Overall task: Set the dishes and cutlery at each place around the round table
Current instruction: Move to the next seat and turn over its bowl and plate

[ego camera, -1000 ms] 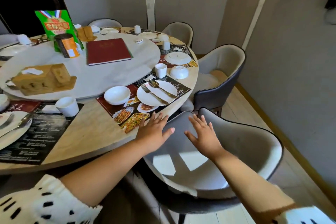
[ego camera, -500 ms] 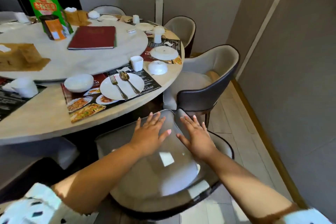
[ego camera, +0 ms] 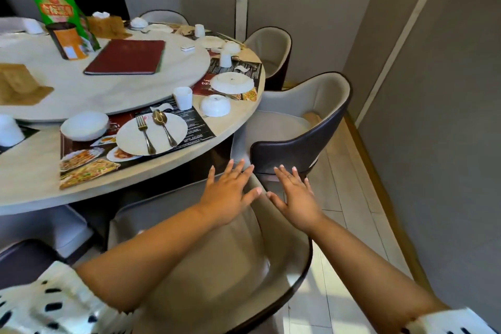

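hands are what i see nearest: my left hand and right hand are stretched out side by side, thumbs almost meeting, every finger straight and spread wide, holding nothing. they sit over the top edge of the near chair, whose beige seat and dark rim fill the low middle of the view; i cannot tell whether the palms press on it or float just above. the round table lies to the left and beyond, with a pale turntable raised at its centre. at the place closest to the hands a dark placemat with food pictures carries a white plate, and a fork and spoon lie side by side across that plate, handles toward the table's edge. a white bowl stands upright just left of the plate, and a white cup stands at the mat's far edge. one place farther round to the right, a second plate and a second bowl both look turned bottom up, the bowl nearer the table's edge, with another cup beyond them. a second chair, beige inside and dark brown behind, stands at that place, just beyond my right hand's fingertips. on the turntable i make out a red menu book, an orange canister and a green bag behind it. spotted white sleeves show at the bottom corners.
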Available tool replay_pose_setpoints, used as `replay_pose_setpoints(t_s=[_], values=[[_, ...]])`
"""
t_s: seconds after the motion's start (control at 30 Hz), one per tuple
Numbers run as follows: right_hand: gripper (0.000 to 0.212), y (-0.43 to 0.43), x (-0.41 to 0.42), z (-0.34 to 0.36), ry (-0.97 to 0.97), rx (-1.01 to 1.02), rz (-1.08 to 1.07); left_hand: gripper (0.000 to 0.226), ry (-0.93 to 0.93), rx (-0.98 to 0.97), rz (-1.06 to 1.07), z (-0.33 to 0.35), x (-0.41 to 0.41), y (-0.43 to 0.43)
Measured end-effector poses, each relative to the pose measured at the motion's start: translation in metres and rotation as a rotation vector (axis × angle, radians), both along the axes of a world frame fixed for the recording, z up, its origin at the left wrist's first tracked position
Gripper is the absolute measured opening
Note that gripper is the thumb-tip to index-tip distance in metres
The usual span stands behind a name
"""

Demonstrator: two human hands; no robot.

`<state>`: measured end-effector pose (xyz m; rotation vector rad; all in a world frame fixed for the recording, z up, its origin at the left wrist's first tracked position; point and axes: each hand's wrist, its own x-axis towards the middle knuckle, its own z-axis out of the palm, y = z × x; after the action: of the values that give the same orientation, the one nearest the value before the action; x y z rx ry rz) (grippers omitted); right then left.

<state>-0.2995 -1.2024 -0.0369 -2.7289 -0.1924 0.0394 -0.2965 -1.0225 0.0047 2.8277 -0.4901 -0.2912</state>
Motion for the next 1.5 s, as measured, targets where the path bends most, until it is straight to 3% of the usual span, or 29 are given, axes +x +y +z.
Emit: replay_pose_setpoints(t_s=[0.57, 0.97, 1.33, 1.5], values=[[0.066, -0.175, 0.185, 0.024, 0.002, -0.083, 0.342, 0.063, -0.02, -0.041, 0.369, -0.009, 0.126, -0.176], [0.067, -0.151, 0.324, -0.007, 0.036, -0.056, 0.562, 0.063, 0.017, -0.036, 0.581, -0.029, 0.236, -0.165], [0.066, -0.104, 0.448, 0.005, 0.1, 0.134, 0.727, 0.063, -0.024, -0.28, 0.81, -0.024, 0.333, -0.117], [0.072, -0.05, 0.484, -0.004, 0.157, 0.166, 0.904, 0.066, -0.125, -0.581, 1.004, -0.035, 0.348, -0.085]])
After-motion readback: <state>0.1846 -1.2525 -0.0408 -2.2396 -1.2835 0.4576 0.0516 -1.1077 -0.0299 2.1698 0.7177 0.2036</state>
